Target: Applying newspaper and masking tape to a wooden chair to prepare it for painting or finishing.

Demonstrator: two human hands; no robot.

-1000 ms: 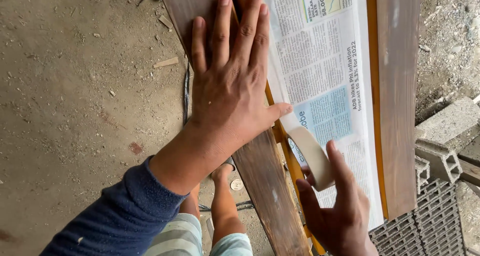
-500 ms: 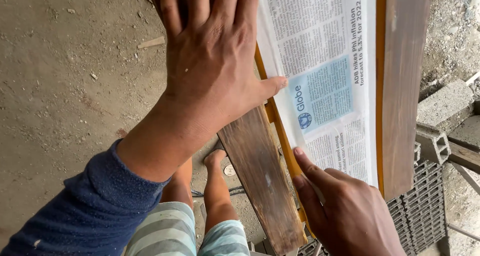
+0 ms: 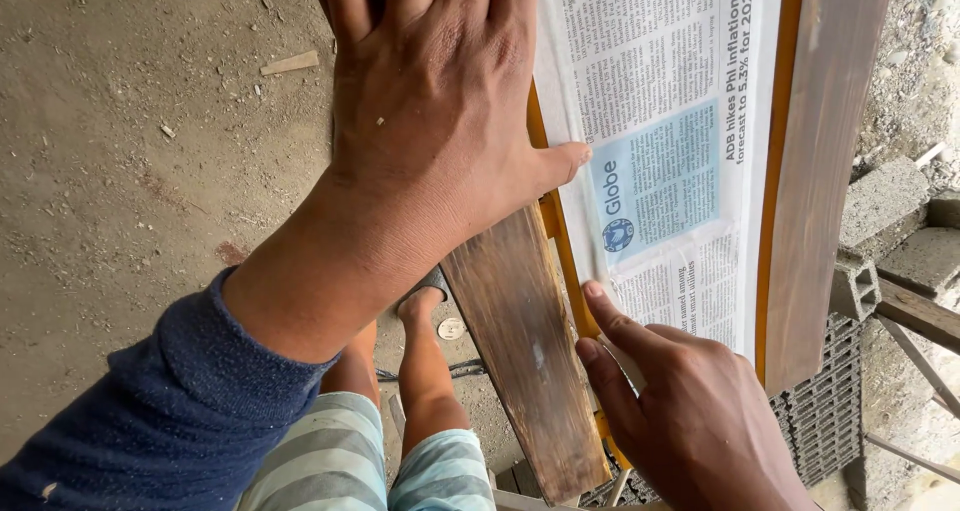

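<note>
My left hand (image 3: 430, 121) lies flat on a dark wooden board (image 3: 520, 351), and its thumb tip touches the left edge of a sheet of newspaper (image 3: 660, 121). The newspaper covers a panel edged in orange (image 3: 775, 171), between that board and a second dark board (image 3: 825, 171) on the right. My right hand (image 3: 690, 411) is at the lower right, its index and middle fingers stretched out and pressing on the paper's lower left edge. The rest of that hand is cut off by the frame, and no tape roll shows.
Below the panel is a dusty dirt floor (image 3: 130, 151) with wood chips, a coin (image 3: 452, 328) and my own leg (image 3: 430, 381). Grey concrete blocks (image 3: 880, 211) and a dark gridded crate (image 3: 820, 411) sit at the right.
My right hand held a roll of masking tape at the paper's edge; it has slid down and the roll is out of sight. My left hand has stayed pressed on the board.
</note>
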